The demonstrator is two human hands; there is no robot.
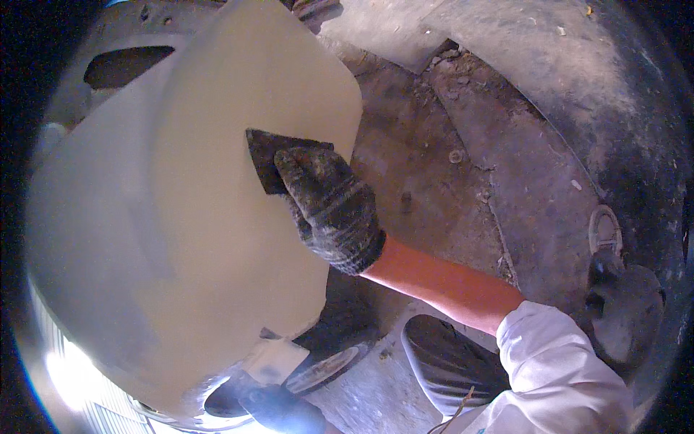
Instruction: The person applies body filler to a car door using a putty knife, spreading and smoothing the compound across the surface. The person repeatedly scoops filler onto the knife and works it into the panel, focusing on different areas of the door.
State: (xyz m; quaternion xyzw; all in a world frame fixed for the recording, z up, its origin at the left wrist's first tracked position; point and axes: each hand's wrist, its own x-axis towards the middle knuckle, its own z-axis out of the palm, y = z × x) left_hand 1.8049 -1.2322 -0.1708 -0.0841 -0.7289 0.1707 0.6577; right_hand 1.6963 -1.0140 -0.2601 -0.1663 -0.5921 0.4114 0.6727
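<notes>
A large curved body panel point(217, 217), like a vehicle bumper, fills the left side, coated in smooth beige and grey. My right hand point(329, 202), in a dirty dark knit glove, is closed on a dark flat sheet point(267, 159) with straight edges. The sheet lies against the beige surface; whether it is sandpaper I cannot tell. At the panel's lower end is my left hand point(282, 409), in a blue-grey glove, by a dark oval opening point(224, 399). Its fingers are blurred and partly hidden. A pale rectangular piece point(275, 360) shows just above it.
Worn, cracked brown floor point(426, 188) with debris lies right of the panel. A dark rounded object point(452, 354) is below my right forearm. A shoe point(605, 230) and a dark trouser leg point(625, 304) show at the right. Bright light point(69, 372) glares at the lower left.
</notes>
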